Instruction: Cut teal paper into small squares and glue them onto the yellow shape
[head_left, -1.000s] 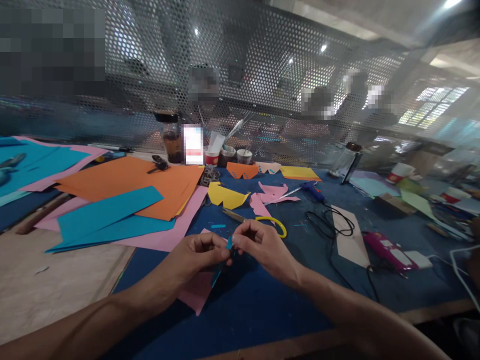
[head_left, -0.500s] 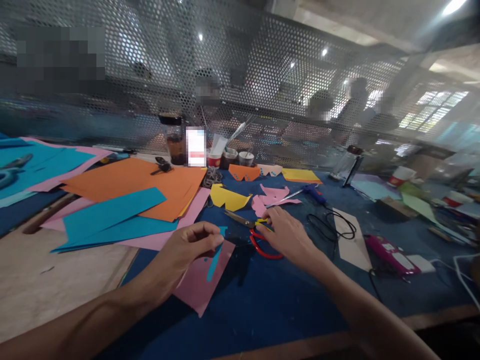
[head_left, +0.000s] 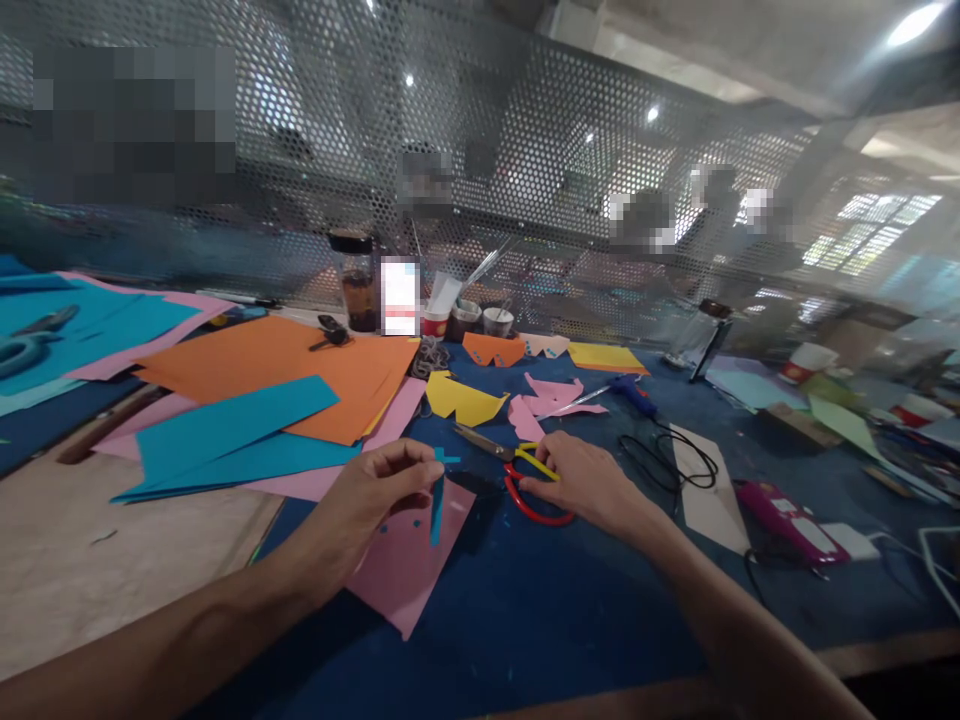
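My left hand [head_left: 394, 482] is closed in a pinch on a narrow blue paper strip [head_left: 437, 515], which hangs down from the fingertips with a short crosswise piece at its top. Below it lies a pink sheet of paper [head_left: 409, 590] bearing small blue dots, partly covered by the hand. My right hand [head_left: 585, 475] has its thumb and fingers around the handles of a pair of scissors [head_left: 517, 460], one loop yellow and one red. The blades point left, toward a yellow cut paper shape [head_left: 465, 402]. Some fingertips are hidden behind the handle.
Orange sheets [head_left: 285, 365] and folded blue paper [head_left: 240, 430] lie left. Behind are pink scraps [head_left: 551, 400], a blue glue gun [head_left: 634, 393] with a black cord, and a lit phone [head_left: 399, 295]. A magenta device [head_left: 791, 522] sits right. Perforated metal screen [head_left: 525, 150] stands behind.
The blue strip has turned to hang more upright, and the dots on the pink sheet show better. My right fingers have shifted on the scissors, whose yellow loop now shows more.
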